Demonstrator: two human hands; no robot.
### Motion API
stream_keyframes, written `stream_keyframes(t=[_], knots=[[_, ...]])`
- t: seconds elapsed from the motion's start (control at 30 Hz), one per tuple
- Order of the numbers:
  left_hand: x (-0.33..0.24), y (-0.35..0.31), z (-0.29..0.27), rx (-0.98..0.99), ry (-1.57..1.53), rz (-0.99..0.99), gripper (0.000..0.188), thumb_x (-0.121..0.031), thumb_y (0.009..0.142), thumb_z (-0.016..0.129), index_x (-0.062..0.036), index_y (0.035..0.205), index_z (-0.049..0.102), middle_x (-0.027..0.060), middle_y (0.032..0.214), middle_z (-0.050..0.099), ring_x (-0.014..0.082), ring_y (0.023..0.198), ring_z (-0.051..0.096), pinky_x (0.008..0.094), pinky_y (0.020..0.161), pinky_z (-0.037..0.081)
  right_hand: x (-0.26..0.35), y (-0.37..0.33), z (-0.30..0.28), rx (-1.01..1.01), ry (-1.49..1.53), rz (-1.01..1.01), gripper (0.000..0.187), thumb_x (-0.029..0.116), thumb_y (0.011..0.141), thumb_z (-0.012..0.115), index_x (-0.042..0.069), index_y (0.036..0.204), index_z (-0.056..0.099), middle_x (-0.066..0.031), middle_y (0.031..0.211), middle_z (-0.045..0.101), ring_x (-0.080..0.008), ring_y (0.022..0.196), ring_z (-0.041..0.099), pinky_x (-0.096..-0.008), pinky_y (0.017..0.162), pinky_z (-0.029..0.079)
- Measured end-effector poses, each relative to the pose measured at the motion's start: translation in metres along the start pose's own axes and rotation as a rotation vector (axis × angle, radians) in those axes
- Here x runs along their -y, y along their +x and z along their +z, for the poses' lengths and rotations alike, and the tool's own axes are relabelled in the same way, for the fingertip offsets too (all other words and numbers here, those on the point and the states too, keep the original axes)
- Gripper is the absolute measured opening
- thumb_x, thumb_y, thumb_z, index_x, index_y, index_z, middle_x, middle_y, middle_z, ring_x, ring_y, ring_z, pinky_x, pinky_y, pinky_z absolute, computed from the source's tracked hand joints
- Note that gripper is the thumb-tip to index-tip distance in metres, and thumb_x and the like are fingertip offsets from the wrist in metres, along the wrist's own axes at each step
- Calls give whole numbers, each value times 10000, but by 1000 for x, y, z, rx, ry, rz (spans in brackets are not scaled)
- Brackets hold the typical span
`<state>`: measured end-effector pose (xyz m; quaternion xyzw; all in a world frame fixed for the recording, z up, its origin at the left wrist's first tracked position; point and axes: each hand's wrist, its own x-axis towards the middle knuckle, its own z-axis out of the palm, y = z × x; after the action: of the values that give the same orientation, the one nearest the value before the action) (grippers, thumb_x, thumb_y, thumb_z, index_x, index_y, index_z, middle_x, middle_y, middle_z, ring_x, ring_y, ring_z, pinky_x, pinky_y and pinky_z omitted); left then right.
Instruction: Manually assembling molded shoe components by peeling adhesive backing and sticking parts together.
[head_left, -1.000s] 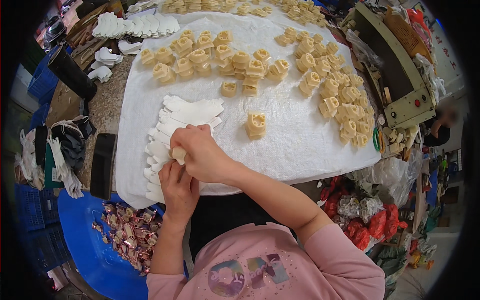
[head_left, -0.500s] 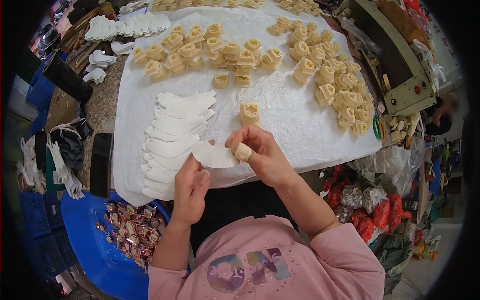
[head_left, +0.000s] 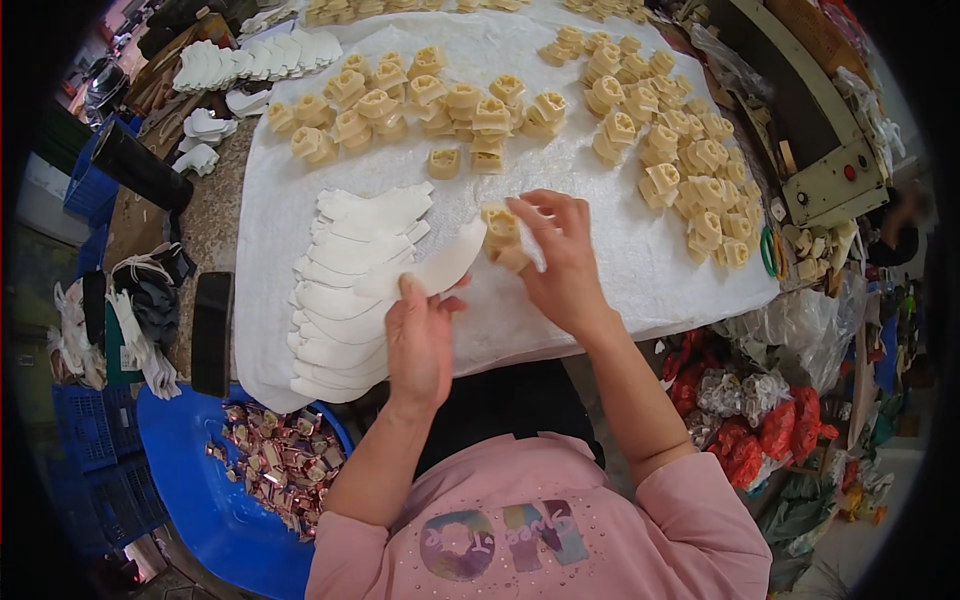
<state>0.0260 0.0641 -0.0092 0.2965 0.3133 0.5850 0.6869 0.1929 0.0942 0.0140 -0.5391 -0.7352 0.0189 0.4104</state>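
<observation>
"On the white-covered surface (head_left: 640,290), what is each hand doing?"

"The left hand (head_left: 418,350) pinches one curved white piece (head_left: 445,265) near its lower end. The other end points up, close to a beige block (head_left: 498,222) with holes in its top."

"And the right hand (head_left: 565,260)?"

"Its thumb and fingers curl beside the block, near a blurry beige lump (head_left: 510,258). It is too blurry to tell if they grip anything."

"How can they do this well?"

"A light pinch seems best, so the thin piece does not crease. The block might tip if bumped, so slow, soft moves look wise."

"Is anything in the way?"

"The pile of white pieces (head_left: 340,290) lies right by the left hand, and a wrist could push it crooked. Lots more beige blocks stand at the back (head_left: 375,105) and crowd the right side."

"What else is around?"

"A black phone (head_left: 212,335) on the left, a blue tub (head_left: 175,455) with shiny bits (head_left: 280,465), and red bags (head_left: 778,430) low on the right."
</observation>
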Motion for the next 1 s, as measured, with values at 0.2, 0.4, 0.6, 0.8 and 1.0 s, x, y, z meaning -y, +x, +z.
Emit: stream_keyframes(t=[0.2,0.4,0.6,0.8,1.0], knots=[[25,27,22,168,51,61,501,-372,1005,264,-18,1345,367,82,1343,430,205,1185,426,379,1024,304,0,2,29,47,-212,29,259,73,617,711,37,853,609,-120,929,533,-291,867,523,-384,677,480],[20,28,30,212,253,113,521,-352,1009,243,0,1388,309,69,1442,325,204,1296,338,379,1092,230,0,8,23,69,-146,145,253,76,616,707,18,821,570,-121,865,527,-281,808,559,-358,627,499],[15,28,38,205,434,91,496,-345,1008,253,-15,1358,375,77,1420,371,209,1330,288,358,1110,172,-29,-7,9,-2,534,677,377,30,676,680,5,1033,561,-119,974,562,-223,914,589,-302,693,520],[27,30,24,200,438,102,471,-329,1008,276,-12,1311,447,87,1377,438,217,1324,291,333,1107,160,-37,-31,-11,95,230,149,484,-36,674,624,46,1145,547,-150,1146,501,-301,1029,527,-356,841,482],[26,33,24,190,432,95,478,-301,1011,261,41,1306,421,121,1367,429,206,1288,351,342,1105,206,-13,-19,-21,211,-295,-124,267,43,663,648,54,929,632,-137,1067,516,-286,997,522,-338,793,474]])
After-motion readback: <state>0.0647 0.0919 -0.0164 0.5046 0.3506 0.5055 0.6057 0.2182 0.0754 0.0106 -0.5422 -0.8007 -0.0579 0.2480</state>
